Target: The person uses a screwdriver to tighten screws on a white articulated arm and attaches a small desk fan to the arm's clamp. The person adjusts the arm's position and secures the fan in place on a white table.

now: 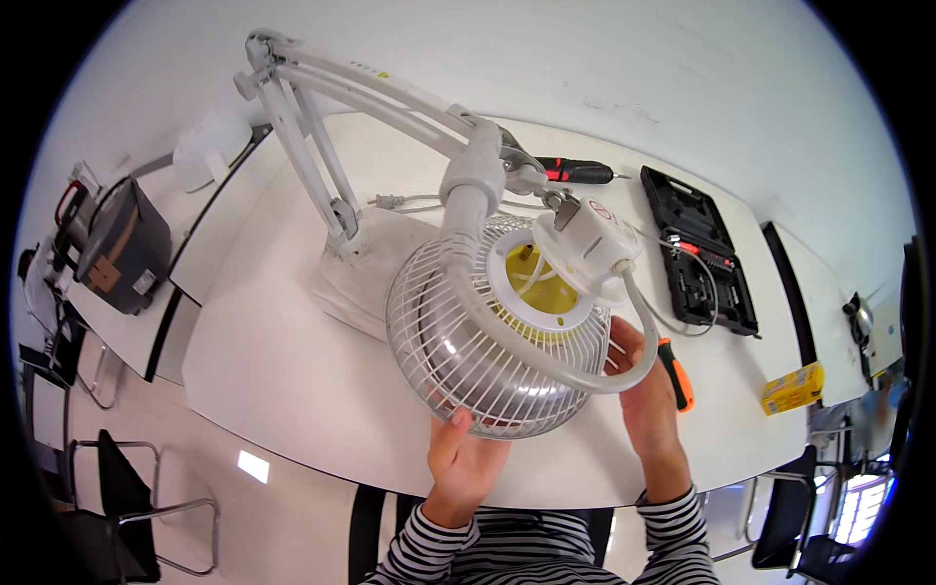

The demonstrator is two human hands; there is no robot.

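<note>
A white jointed-arm lamp stands on the table, its round lamp head (444, 336) tilted in front of me. A white wire guard encloses the head's silvery dome, and a yellow disc (536, 288) shows inside a white ring at its back. My left hand (466, 463) grips the guard's near rim, thumb on top and fingers hidden underneath. Against the right side of the guard, my right hand (643, 395) curls, its fingertips partly behind the curved tube handle (546, 366). A white housing (595, 244) with a cable hangs beside the ring, apart from the opening.
The lamp's white base (370, 263) stands at left. Behind lies a black-and-red power screwdriver (575, 171). An open black tool case (697, 253) sits at right, with an orange-handled tool (676, 375) and a yellow box (793, 389) nearer me. A grey bin (122, 244) stands far left.
</note>
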